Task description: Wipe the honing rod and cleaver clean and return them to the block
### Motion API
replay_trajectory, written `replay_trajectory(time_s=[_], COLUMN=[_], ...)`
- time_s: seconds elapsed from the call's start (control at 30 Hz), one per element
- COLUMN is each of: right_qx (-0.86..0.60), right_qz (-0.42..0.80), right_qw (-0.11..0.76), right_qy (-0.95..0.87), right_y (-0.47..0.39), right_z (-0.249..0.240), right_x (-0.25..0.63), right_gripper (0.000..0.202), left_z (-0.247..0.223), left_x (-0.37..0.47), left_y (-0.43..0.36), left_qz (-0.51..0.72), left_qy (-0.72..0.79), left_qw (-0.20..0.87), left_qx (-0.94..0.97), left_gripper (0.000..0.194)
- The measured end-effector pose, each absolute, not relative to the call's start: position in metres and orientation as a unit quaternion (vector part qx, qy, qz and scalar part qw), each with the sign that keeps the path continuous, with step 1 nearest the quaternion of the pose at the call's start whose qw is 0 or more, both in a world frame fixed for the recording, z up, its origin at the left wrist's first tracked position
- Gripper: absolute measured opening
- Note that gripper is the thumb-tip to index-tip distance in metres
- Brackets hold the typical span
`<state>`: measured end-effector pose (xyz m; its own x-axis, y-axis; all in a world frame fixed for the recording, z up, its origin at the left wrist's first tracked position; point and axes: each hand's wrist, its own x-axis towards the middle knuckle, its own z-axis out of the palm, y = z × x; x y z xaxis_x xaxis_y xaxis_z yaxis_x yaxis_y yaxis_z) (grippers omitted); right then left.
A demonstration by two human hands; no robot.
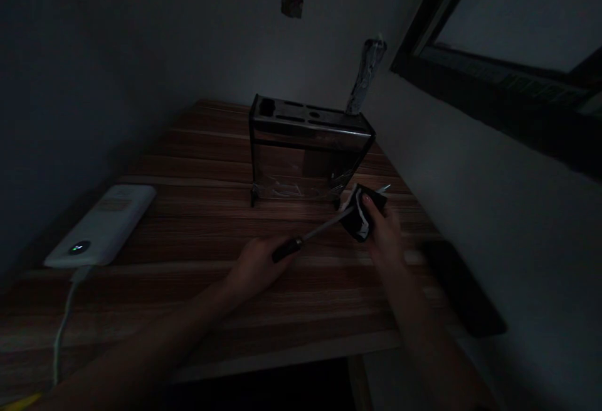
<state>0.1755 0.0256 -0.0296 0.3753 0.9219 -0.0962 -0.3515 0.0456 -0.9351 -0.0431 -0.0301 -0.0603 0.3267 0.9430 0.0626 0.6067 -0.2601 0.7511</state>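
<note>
My left hand (258, 263) is closed around the black handle of a long, narrow metal tool (322, 228). In this dim light I cannot tell whether it is a knife or a sharpening steel. A folded dark cloth (357, 226) with a pale edge wraps around the far part of the metal, pinched in my right hand (386, 229). The shiny tip pokes out past the cloth on the right. Behind both hands stands a knife block (313, 125) with a metal top, several slots and a see-through front. A wrapped, upright handle (365, 75) sticks up from its right end.
A white power bank (106, 223) with a lit display lies at the left on the wood-grain table (197, 223), its cable (63, 329) running toward me. A dark flat object (463, 288) rests at the right beside the wall. The table's front edge is below my arms.
</note>
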Motion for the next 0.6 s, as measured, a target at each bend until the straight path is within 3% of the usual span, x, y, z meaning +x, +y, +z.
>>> replay_trajectory(time_s=[0.23,0.6], right_qx=[-0.497,-0.535], right_qz=[0.538,0.519], right_qw=[0.596,0.522], right_qy=[-0.328,-0.415], right_y=[0.008,-0.014], right_z=[-0.046,-0.062], right_x=[0.146,0.118], right_gripper=[0.03,0.031], left_z=[-0.059,-0.064], left_x=[-0.043,-0.044], left_y=[-0.029,-0.029], left_qz=[0.266,0.256], left_qy=[0.525,0.522], left_qw=[0.324,0.302], left_qx=[0.74,0.756], left_gripper=[0.022,0.015])
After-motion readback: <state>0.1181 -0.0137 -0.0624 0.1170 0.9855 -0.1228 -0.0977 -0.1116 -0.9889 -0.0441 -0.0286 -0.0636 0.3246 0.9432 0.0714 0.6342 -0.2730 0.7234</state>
